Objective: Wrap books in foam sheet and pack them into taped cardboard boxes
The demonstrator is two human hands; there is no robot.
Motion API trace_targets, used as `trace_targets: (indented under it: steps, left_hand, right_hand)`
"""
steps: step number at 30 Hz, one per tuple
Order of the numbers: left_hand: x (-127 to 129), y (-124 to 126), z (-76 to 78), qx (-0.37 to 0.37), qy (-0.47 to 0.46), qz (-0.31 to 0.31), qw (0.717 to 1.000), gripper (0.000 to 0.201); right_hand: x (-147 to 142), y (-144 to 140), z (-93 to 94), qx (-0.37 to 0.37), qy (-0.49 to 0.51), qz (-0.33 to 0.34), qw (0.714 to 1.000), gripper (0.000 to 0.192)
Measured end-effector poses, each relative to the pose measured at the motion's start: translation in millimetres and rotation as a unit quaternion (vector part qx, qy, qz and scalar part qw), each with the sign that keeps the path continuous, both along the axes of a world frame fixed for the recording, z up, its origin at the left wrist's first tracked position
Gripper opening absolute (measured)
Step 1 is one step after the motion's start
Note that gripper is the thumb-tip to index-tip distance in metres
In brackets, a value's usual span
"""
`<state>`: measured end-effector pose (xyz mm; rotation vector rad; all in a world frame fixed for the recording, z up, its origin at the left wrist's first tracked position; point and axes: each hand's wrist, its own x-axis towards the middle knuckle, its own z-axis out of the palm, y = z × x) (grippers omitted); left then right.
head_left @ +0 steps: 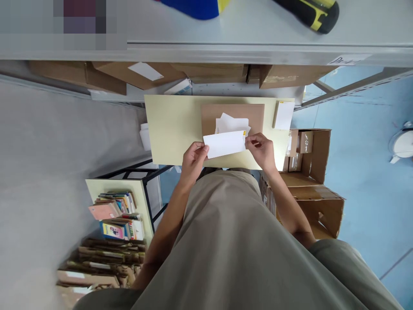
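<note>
A long white envelope with a small yellow mark at its upper right corner is held out level over the table. My left hand grips its left end, thumb on top. At the right end, the fingers of my right hand pinch the edge. Just beyond it, several loose white papers overlap on a flat brown cardboard piece. All of this is on a pale yellow tabletop. A stack of white envelopes, also marked yellow, sits at the table's right end.
Ahead is a grey shelf with a black-and-yellow tool handle on top and cardboard boxes below. Open cartons stand at the right. Books lie on a low side table at the left, near folded cardboard.
</note>
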<state>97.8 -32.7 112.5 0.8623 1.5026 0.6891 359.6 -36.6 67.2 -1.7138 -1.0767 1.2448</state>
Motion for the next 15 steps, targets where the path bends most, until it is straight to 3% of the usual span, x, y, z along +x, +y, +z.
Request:
trace_targets:
  steps: [10,15]
  left_hand:
    - [8.0,-13.7,-1.8,-0.012,-0.004,-0.009,1.000,0.068]
    - [5.7,-24.2,-12.9,-0.030,-0.031,0.006,0.999,0.068]
  right_hand:
    - [12.3,-17.9,-0.2,-0.025,0.026,0.025,0.999,0.033]
    - [9.3,-27.9,-4.2,-0.020,0.009,0.019,1.000,0.037]
